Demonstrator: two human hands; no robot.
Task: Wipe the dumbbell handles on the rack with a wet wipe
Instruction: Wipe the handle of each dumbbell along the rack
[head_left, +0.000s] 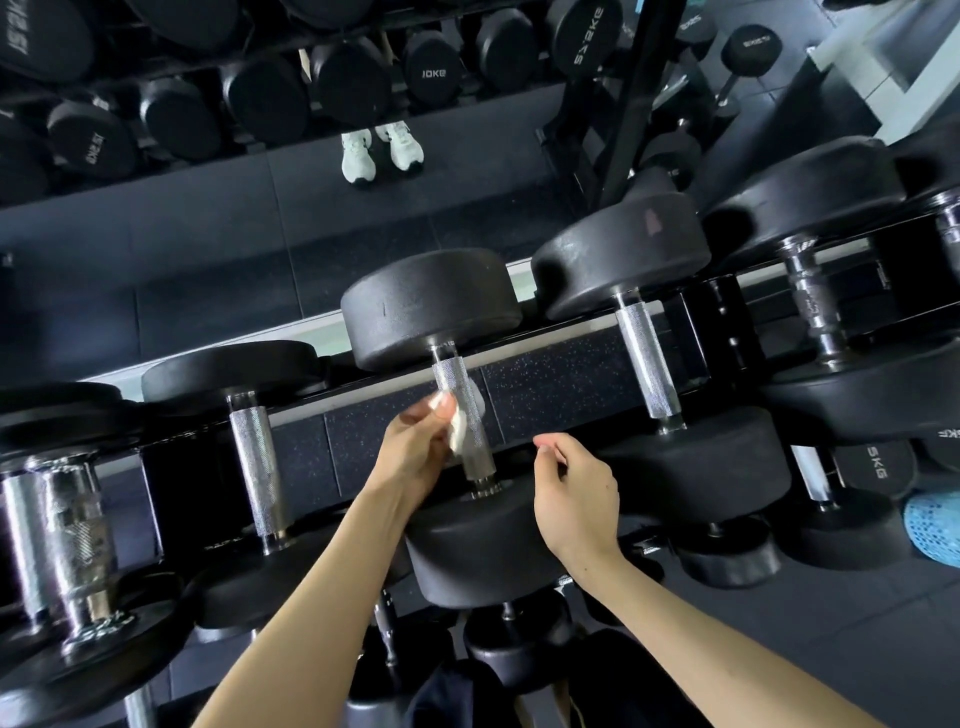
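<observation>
Rack (722, 332) is standing before a mirror (156, 260), over speckled floor (550, 387).
Left hand (415, 447) is pinching wet wipe (457, 435) on handle (460, 400); right hand (576, 499) is hovering, loosely curled.

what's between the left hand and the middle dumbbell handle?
In the head view, only the wipe: the left hand pinches it against the handle. The right hand hangs apart, holding nothing.

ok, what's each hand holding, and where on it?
Left hand pinches the wipe near its top, thumb against fingers, the rest lying against the middle handle. Right hand holds nothing, fingers loosely curled.
</observation>
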